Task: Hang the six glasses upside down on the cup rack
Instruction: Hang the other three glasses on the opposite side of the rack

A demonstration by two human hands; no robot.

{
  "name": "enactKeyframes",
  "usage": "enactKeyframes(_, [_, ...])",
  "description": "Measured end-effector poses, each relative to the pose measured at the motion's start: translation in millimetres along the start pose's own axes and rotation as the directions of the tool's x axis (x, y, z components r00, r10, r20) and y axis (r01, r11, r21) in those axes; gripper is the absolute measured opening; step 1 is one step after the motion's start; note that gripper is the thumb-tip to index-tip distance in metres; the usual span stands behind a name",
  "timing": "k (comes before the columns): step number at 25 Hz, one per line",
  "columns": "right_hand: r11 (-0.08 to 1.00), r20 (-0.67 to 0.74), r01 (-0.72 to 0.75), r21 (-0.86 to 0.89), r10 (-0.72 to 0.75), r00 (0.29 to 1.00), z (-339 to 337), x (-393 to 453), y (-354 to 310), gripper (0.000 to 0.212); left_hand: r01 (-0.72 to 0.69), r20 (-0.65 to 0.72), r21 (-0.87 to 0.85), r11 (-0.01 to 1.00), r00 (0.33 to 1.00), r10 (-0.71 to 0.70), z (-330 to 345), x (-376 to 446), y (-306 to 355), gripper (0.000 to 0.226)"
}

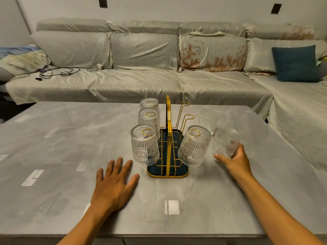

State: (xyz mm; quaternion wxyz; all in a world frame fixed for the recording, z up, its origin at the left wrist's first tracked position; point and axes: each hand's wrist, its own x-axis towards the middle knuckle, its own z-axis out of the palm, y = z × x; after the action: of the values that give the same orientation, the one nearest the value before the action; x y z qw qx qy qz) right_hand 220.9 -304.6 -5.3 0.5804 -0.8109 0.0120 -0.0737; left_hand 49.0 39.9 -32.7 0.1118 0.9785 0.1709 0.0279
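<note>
A gold wire cup rack (169, 138) with a dark blue tray base stands mid-table. Three ribbed glasses hang upside down on its left prongs: near (144, 145), middle (147, 121) and far (149, 104). One more (193, 146) hangs on the near right prong. Two right prongs (184, 112) stand bare. My right hand (233, 157) grips a blurred glass (223, 145) just right of the rack. Another glass (208, 119) stands on the table behind it. My left hand (115, 181) lies flat on the table, fingers spread, left of the rack.
The grey marble-look table (70, 138) reaches to a long cloth-covered sofa (141, 80) behind it. A teal cushion (294, 62) lies at the sofa's right, with cables and a charger (60, 72) at its left.
</note>
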Motion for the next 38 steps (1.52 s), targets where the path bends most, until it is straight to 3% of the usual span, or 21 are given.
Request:
enactKeyframes(5, [0.994, -0.006, 0.021, -0.111, -0.021, 1.000, -12.5, 11.2, -20.1, 0.081, -0.001, -0.015, -0.008, 1.000, 1.000, 0.001, 1.3, 0.1, -1.4, 0.072])
enactKeyframes(12, [0.943, -0.033, 0.325, -0.071, -0.328, 0.944, -60.7, 34.7, -159.7, 0.080, -0.006, -0.010, -0.023, 1.000, 1.000, 0.006, 1.0, 0.4, -1.1, 0.073])
enactKeyframes(18, [0.839, 0.028, 0.517, -0.169, -0.520, 0.854, -22.8, 25.7, -223.7, 0.071, 0.000, -0.019, -0.030, 1.000, 1.000, -0.001, 2.4, 0.7, -1.1, 0.073])
enactKeyframes(26, [0.833, 0.080, 0.484, -0.269, -0.482, 0.873, 20.0, 27.8, -201.4, 0.052, -0.006, -0.035, -0.038, 0.999, 0.999, 0.005, 3.8, 1.9, -2.7, 0.076])
enactKeyframes(38, [0.790, 0.248, 0.486, -0.374, -0.420, 0.873, 43.6, 28.5, -171.8, 0.050, -0.008, -0.028, -0.033, 0.999, 1.000, 0.007, 0.9, -0.7, -0.4, 0.075])
